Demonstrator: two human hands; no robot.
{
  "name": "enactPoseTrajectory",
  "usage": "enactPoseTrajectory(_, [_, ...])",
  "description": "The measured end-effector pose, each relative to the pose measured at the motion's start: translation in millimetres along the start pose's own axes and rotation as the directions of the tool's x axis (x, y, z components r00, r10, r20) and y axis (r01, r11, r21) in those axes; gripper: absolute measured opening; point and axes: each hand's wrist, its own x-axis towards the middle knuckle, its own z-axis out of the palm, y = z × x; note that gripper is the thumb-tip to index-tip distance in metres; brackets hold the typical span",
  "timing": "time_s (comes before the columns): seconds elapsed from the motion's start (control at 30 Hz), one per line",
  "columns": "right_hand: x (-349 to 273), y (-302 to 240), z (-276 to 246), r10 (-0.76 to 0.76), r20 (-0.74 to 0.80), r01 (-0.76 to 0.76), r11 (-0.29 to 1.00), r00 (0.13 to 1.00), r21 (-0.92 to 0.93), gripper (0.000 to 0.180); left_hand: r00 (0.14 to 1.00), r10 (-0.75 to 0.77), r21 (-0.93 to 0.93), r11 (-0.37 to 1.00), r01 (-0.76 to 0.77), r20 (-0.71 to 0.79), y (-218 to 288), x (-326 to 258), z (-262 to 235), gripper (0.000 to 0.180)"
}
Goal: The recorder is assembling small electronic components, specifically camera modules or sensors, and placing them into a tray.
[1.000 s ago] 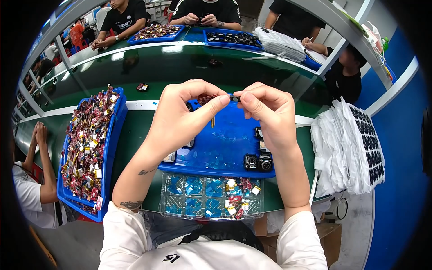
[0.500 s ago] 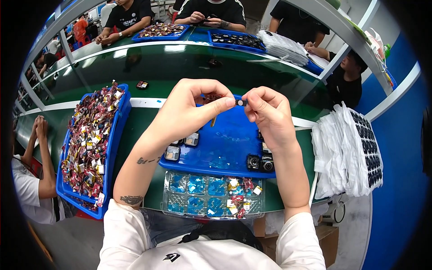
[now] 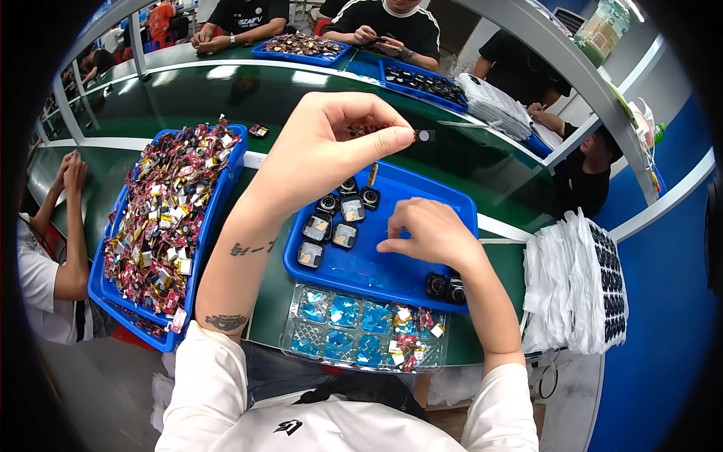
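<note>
My left hand [image 3: 331, 147] is raised over the far edge of the blue tray [image 3: 422, 184]. Its thumb and fingers pinch a small red circuit board [image 3: 367, 129]; a black strip with a pale round spot [image 3: 424, 135] juts out past the fingertips. A yellow ribbon [image 3: 373, 175] hangs below that hand. My right hand [image 3: 435, 230] hovers low over the tray, thumb and forefinger apart, nothing seen between them. Several small black square camera housings [image 3: 318, 226] lie in the tray's left part. More black housings [image 3: 437, 284] sit near its right corner, beside my right wrist.
A blue bin [image 3: 202, 252] heaped with red circuit boards stands left. A clear compartment tray [image 3: 305, 331] with blue film pieces and boards lies in front. White-wrapped stacks of black parts [image 3: 561, 282] are at right. A metal frame [image 3: 550, 53] crosses overhead; people sit across the green table.
My right hand has let go of the black strip and come down over the tray. The left hand still holds the circuit board, and the view has shifted slightly.
</note>
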Motion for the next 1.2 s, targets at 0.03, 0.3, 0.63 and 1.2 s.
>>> enactPoseTrajectory(0.03, [8.6,-7.6,-3.6,-0.036,0.019,0.037,0.999,0.999,-0.022,0.016,1.0,0.008,-0.014,1.0,-0.008,0.019,0.4,-0.2,0.3,0.014])
enactPoseTrajectory(0.3, [82.4,0.9,66.0,-0.31,-0.312,0.392,0.887,0.898,0.244,0.052,1.0,-0.01,-0.042,0.999,0.009,-0.01,-1.6,-0.5,4.1,0.015])
enactPoseTrajectory(0.63, [-9.6,4.6,40.8,-0.155,-0.085,0.167,0.972,0.984,0.165,0.027,0.999,0.024,0.007,1.0,-0.024,0.041,-3.9,0.4,12.8,0.017])
enactPoseTrajectory(1.2, [-19.7,7.7,1.4,0.292,-0.214,0.107,0.343,0.932,0.933,0.022,0.998,-0.004,0.225,0.974,-0.01,0.06,-7.3,-2.9,24.7,0.012])
